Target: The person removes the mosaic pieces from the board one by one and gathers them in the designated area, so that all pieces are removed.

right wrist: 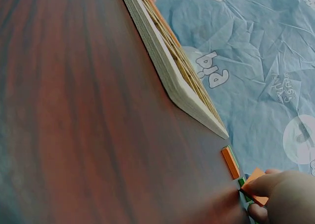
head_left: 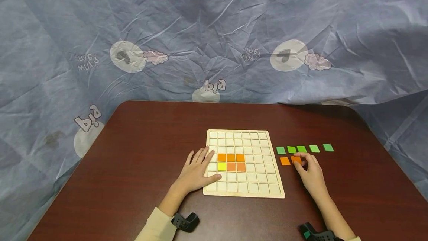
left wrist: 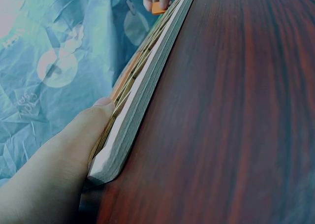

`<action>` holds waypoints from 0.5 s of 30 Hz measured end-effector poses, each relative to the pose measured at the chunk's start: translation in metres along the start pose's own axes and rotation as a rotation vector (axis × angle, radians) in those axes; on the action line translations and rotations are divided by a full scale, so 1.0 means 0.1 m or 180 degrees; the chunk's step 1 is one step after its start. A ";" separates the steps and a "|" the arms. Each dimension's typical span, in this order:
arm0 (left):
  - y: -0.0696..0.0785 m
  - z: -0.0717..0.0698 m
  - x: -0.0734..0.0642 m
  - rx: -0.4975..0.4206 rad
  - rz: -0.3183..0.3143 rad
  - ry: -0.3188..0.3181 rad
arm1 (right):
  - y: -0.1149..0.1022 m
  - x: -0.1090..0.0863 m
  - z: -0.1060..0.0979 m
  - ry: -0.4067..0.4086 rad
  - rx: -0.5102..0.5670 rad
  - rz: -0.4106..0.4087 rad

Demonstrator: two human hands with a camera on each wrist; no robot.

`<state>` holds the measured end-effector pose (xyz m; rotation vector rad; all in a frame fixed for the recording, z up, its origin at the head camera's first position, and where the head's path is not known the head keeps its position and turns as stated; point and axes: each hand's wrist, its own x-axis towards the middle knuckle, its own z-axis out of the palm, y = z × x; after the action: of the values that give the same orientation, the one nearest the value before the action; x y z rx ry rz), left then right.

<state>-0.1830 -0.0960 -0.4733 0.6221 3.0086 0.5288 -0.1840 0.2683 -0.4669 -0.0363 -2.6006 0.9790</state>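
A pale wooden grid board (head_left: 264, 188) lies on the dark table, with three orange tiles (head_left: 230, 157), one yellow tile (head_left: 221, 166) and two salmon tiles (head_left: 236, 167) set in its cells. My left hand (head_left: 195, 172) rests spread over the board's left edge, its thumb on the lower cells. To the right of the board, my right hand (head_left: 311, 174) pinches an orange tile (head_left: 295, 160) between thumb and fingers; the right wrist view shows this tile (right wrist: 255, 178) tilted. Beside it, another orange tile (head_left: 285, 161) lies flat on the table.
Behind the right hand, several green tiles (head_left: 301, 149) lie in a loose row. The reddish-brown table (head_left: 150, 140) extends around the board. A wrinkled blue-grey printed cloth (head_left: 214, 36) hangs behind the table's back edge.
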 end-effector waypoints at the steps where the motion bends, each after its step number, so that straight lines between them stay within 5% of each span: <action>1: 0.00 0.00 0.00 0.0012 -0.0009 -0.0011 | 0.01 0.00 0.00 -0.0023 -0.0029 0.0006; 15: 0.02 -0.01 0.00 -0.0004 -0.0026 -0.0008 | 0.04 -0.01 0.02 -0.0168 -0.0162 0.0001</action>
<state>-0.1826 -0.0946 -0.4719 0.6096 3.0068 0.5290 -0.1838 0.2696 -0.4709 -0.0242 -2.6734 0.9257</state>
